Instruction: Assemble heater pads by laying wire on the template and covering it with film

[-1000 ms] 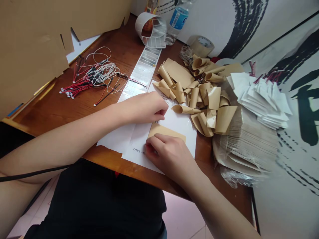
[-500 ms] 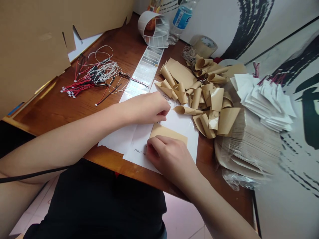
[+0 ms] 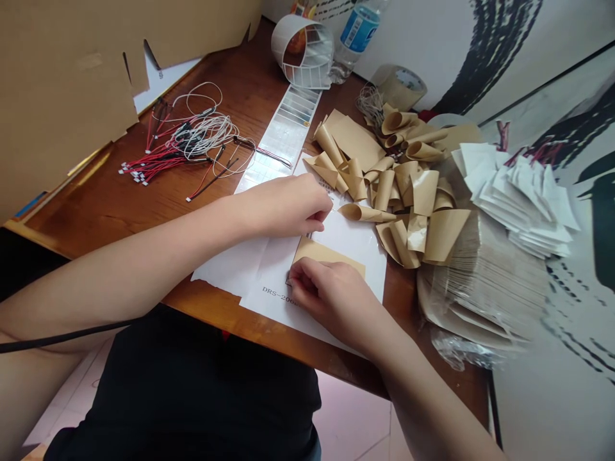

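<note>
My left hand (image 3: 302,203) is closed, its fingers curled down over white printed sheets (image 3: 269,262). Whatever it may hold is hidden beneath the fingers. Just below it a flat brown paper piece (image 3: 336,253) lies on the sheets, partly covered by my right hand (image 3: 331,289). That hand is also closed, thumb and fingers pinched near the brown piece's left end. A small dark bit shows at the fingertips, too small to name. Printed letters starting "DRS-206" show beside the right hand.
Curled brown backing papers (image 3: 384,186) are heaped to the right, by white folded tags (image 3: 521,192) and a plastic-wrapped stack (image 3: 485,282). Red-and-black wires with white cords (image 3: 192,137) lie left. A label roll (image 3: 302,51), bottle (image 3: 358,35) and tape roll (image 3: 401,86) stand behind.
The view has shifted slightly. My right hand's fingers have drawn a little away from the printed letters, baring more of them. My left hand stays closed in nearly the same place.
</note>
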`<control>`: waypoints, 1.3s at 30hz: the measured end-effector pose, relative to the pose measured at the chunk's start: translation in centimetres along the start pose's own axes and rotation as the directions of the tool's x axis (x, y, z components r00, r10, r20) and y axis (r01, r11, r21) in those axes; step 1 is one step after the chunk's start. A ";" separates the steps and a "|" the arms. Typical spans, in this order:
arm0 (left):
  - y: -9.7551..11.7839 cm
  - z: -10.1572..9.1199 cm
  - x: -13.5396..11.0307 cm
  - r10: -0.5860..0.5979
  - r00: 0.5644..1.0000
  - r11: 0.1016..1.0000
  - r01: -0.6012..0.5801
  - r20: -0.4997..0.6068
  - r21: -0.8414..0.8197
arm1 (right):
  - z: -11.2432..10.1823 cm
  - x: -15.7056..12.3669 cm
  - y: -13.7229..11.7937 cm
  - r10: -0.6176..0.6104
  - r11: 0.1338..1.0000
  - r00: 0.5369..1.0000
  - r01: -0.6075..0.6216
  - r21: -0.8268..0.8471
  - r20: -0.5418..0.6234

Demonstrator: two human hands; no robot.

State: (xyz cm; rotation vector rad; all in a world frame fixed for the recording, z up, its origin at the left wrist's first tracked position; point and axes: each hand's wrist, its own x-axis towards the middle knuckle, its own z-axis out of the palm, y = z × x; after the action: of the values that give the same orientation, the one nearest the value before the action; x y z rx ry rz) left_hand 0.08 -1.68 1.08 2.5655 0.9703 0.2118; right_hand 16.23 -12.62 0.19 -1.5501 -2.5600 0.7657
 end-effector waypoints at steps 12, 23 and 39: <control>-0.1 0.1 0.0 -0.014 1.000 1.000 0.014 0.006 0.004 | -0.1 -0.1 0.1 -0.008 0.998 1.000 0.009 0.067 -0.018; 0.3 -0.3 -0.1 -0.030 0.999 0.999 0.030 0.021 0.017 | 1.0 -0.4 0.1 -0.129 0.987 0.980 0.112 -0.114 -0.152; 0.5 -2.3 -1.6 0.066 0.923 0.974 0.023 0.380 -0.224 | 0.6 -0.3 0.3 -0.051 0.997 0.995 0.046 -0.064 -0.088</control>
State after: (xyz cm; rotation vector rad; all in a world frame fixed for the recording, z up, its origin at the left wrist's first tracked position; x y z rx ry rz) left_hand -1.46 -2.34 3.38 2.2893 0.7225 -0.1669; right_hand 16.42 -13.04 -0.40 -1.4967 -2.5693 0.6039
